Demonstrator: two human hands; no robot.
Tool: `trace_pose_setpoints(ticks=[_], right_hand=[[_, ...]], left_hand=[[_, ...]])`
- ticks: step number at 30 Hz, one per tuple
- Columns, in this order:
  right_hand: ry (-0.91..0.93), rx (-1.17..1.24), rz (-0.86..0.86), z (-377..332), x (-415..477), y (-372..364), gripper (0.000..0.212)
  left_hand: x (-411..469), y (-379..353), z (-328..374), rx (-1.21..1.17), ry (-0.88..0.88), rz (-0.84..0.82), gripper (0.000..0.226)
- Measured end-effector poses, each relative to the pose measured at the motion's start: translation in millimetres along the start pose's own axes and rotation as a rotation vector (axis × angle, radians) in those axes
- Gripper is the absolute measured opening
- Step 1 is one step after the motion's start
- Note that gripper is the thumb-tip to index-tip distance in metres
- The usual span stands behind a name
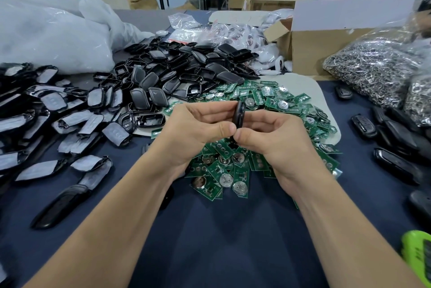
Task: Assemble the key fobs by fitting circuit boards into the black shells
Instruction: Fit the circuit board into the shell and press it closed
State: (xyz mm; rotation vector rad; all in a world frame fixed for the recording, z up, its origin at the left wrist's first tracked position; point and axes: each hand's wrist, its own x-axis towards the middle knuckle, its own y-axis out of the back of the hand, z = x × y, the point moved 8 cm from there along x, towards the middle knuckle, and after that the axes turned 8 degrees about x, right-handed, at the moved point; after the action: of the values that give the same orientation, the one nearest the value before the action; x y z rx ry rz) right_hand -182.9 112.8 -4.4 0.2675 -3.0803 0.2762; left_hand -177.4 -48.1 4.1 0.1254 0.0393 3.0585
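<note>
Both my hands hold one black key fob shell (239, 113) edge-on above a pile of green circuit boards (268, 106) with coin cells. My left hand (193, 129) grips the shell from the left, fingers curled over its top and thumb on its lower end. From the right my right hand (275, 138) pinches the same shell, thumb tip meeting the left thumb. What lies inside the shell is hidden. A heap of empty black shells (177, 66) lies behind the boards.
Film-covered black shell halves (58, 113) spread over the left of the dark blue table (233, 241). Closed fobs (396, 138) lie at the right, below bags of metal key rings (377, 71). An open cardboard box (326, 45) and white plastic bags (51, 36) stand behind. A green object (417, 252) sits bottom right.
</note>
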Motion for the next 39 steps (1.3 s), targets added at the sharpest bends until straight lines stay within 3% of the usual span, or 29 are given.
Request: trace_pose_setpoints(ticks=[9,13,17,20,22,29,33,39], right_hand=[[0.279,-0.335,0.208,-28,-9,1,0.025],[0.339,-0.487,0.223,-36,-12,-1,0.027],[0.387,-0.666,0.172,-39,-15,-9,0.060],[0.427,-0.641,0.193,-42,-18,-9,0.061],[0.462,-0.615,0.209,-43,-18,-6,0.049],[0.546,-0.553,0.193,-47,-20,-8,0.045],[0.470,-0.486,0.149,-42,-15,-5,0.044],[0.510,-0.596,0.160,-40,-18,-9,0.046]], left_hand=[[-2,-8,3,0.000,0.027,-0.011,0.038],[-4,-5,7,0.021,0.044,0.038,0.030],[-4,-4,7,0.160,0.012,0.078,0.032],[-5,-4,9,0.121,0.010,0.073,0.023],[-5,-4,9,0.073,0.010,0.067,0.021],[-6,1,13,-0.091,0.014,0.052,0.031],[-5,4,16,-0.054,-0.005,0.059,0.030],[-9,1,14,0.061,0.013,0.190,0.010]])
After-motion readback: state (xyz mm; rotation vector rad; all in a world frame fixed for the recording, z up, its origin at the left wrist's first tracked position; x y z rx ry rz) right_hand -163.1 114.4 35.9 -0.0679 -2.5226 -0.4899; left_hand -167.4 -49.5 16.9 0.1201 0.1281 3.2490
